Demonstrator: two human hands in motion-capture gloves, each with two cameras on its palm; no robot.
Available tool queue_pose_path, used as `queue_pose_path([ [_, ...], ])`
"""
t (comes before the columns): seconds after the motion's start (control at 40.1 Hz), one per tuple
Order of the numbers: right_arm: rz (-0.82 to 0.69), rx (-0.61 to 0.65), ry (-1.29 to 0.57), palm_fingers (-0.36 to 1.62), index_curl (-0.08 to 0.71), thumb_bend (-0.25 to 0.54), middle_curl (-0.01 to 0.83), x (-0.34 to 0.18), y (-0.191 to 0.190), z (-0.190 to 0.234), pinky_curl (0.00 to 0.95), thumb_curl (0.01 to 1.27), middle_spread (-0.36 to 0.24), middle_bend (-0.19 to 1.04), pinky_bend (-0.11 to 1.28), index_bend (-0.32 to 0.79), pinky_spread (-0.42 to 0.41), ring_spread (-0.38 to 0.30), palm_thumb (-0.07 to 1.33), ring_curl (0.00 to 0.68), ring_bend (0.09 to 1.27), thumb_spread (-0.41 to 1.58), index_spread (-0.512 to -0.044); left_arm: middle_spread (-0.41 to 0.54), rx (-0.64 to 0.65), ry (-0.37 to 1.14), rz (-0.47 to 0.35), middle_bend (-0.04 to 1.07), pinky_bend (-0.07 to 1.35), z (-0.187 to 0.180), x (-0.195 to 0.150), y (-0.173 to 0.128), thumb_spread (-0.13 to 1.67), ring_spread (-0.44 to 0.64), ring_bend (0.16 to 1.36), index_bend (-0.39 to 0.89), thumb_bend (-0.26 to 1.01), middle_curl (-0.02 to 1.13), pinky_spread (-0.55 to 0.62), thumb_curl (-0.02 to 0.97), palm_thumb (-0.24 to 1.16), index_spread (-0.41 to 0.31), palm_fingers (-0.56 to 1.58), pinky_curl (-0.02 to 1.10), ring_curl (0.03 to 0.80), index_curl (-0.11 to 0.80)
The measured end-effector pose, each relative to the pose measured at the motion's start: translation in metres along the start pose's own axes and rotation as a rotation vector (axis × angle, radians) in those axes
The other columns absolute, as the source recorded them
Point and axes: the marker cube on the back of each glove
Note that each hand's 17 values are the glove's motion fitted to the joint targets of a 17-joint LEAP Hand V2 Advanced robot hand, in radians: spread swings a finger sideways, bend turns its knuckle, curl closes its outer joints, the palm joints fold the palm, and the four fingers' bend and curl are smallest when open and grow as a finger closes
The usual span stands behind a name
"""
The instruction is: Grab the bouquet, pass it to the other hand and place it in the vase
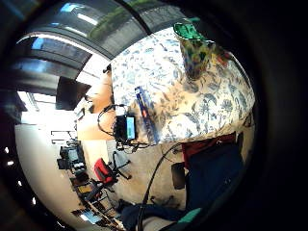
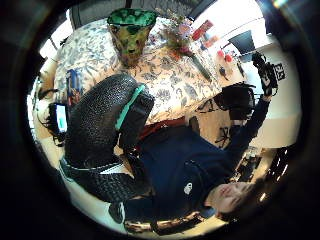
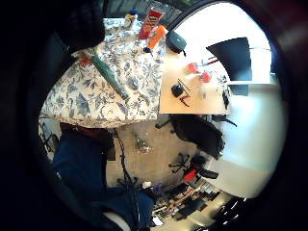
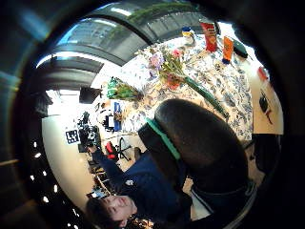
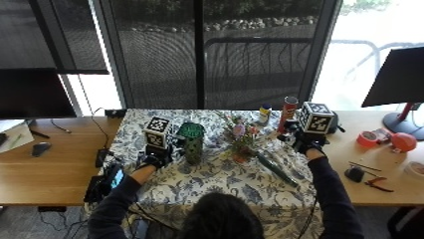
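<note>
Both hands' grips empty; bouquet (image 5: 248, 144) lies beside vase (image 5: 192, 143)

Overhead rear camera and four palm cameras share the tablecloth (image 5: 218, 184).

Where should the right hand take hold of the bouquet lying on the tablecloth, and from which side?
Probably around the green wrapped stems, from above. The bouquet lies flat with its flowers towards the vase and its stems pointing towards the person's right, nearer the right hand. The blooms look easily crushed.
</note>
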Motion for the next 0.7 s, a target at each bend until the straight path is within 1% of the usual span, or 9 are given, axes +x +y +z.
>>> queue_pose_path([
  [0.075, 0.033, 0.001, -0.012, 0.34, 0.143, 0.009, 0.301, 0.007, -0.004, -0.002, 0.314, 0.19, -0.046, 0.24, 0.51, 0.10, 0.074, 0.001, 0.29, 0.290, 0.55, 1.19, -0.377, 0.166, 0.012, 0.018, 0.024, 0.19, 0.39, -0.005, 0.010, 0.004, 1.18, 0.22, 0.55, 0.15, -0.01, 0.28, 0.27, 0.206, 0.20, -0.027, 0.26, 0.29, 0.264, 0.243],
  [0.125, 0.054, -0.015, -0.021, 0.36, 0.148, 0.011, 0.305, 0.011, -0.008, 0.001, 0.314, 0.20, -0.040, 0.24, 0.51, 0.11, 0.082, 0.001, 0.31, 0.292, 0.55, 1.19, -0.365, 0.166, 0.023, 0.030, 0.042, 0.19, 0.39, -0.005, 0.017, 0.004, 1.18, 0.22, 0.55, 0.15, -0.01, 0.28, 0.27, 0.210, 0.21, -0.027, 0.25, 0.30, 0.267, 0.247],
  [0.2, 0.086, -0.042, -0.029, 0.39, 0.147, 0.000, 0.313, 0.019, -0.021, 0.010, 0.324, 0.21, -0.034, 0.24, 0.53, 0.10, 0.106, 0.001, 0.33, 0.295, 0.55, 1.17, -0.357, 0.167, 0.035, 0.046, 0.065, 0.19, 0.38, -0.005, 0.025, 0.003, 1.18, 0.22, 0.55, 0.14, -0.01, 0.29, 0.27, 0.218, 0.21, -0.027, 0.25, 0.30, 0.271, 0.253],
  [0.324, 0.133, -0.072, -0.046, 0.44, 0.141, -0.011, 0.322, 0.026, -0.037, 0.027, 0.342, 0.23, -0.022, 0.23, 0.60, 0.08, 0.145, -0.003, 0.35, 0.305, 0.57, 1.15, -0.321, 0.168, 0.048, 0.078, 0.095, 0.19, 0.38, -0.007, 0.037, 0.002, 1.18, 0.22, 0.55, 0.15, -0.02, 0.30, 0.27, 0.227, 0.21, -0.027, 0.25, 0.31, 0.275, 0.262],
  [0.424, 0.147, -0.069, -0.058, 0.43, 0.143, -0.014, 0.333, 0.030, -0.051, 0.042, 0.354, 0.24, -0.016, 0.23, 0.62, 0.08, 0.153, -0.004, 0.36, 0.314, 0.57, 1.14, -0.309, 0.168, 0.071, 0.083, 0.099, 0.18, 0.38, -0.007, 0.039, -0.003, 1.18, 0.22, 0.55, 0.15, -0.02, 0.31, 0.27, 0.232, 0.21, -0.027, 0.24, 0.32, 0.278, 0.268],
  [0.499, 0.159, -0.024, -0.064, 0.43, 0.143, -0.013, 0.339, 0.032, -0.068, 0.059, 0.358, 0.25, -0.013, 0.23, 0.62, 0.09, 0.157, -0.005, 0.37, 0.318, 0.57, 1.14, -0.302, 0.168, 0.084, 0.095, 0.098, 0.18, 0.38, -0.008, 0.041, -0.008, 1.18, 0.22, 0.55, 0.14, -0.02, 0.31, 0.27, 0.236, 0.21, -0.027, 0.24, 0.32, 0.280, 0.271],
  [0.574, 0.158, 0.017, -0.070, 0.47, 0.138, -0.008, 0.348, 0.025, -0.071, 0.071, 0.358, 0.26, -0.014, 0.25, 0.62, 0.07, 0.160, -0.012, 0.40, 0.323, 0.59, 1.13, -0.293, 0.168, 0.076, 0.115, 0.092, 0.18, 0.38, -0.007, 0.041, -0.014, 1.19, 0.22, 0.55, 0.14, -0.02, 0.32, 0.27, 0.240, 0.21, -0.027, 0.24, 0.33, 0.282, 0.275],
  [0.699, 0.178, -0.018, -0.075, 0.52, 0.135, -0.001, 0.363, 0.033, -0.093, 0.107, 0.356, 0.28, -0.026, 0.27, 0.62, 0.07, 0.153, -0.030, 0.45, 0.334, 0.61, 1.13, -0.267, 0.169, 0.048, 0.135, 0.088, 0.18, 0.38, -0.003, 0.040, -0.027, 1.19, 0.22, 0.55, 0.14, -0.02, 0.32, 0.27, 0.244, 0.21, -0.027, 0.24, 0.33, 0.285, 0.280],
])
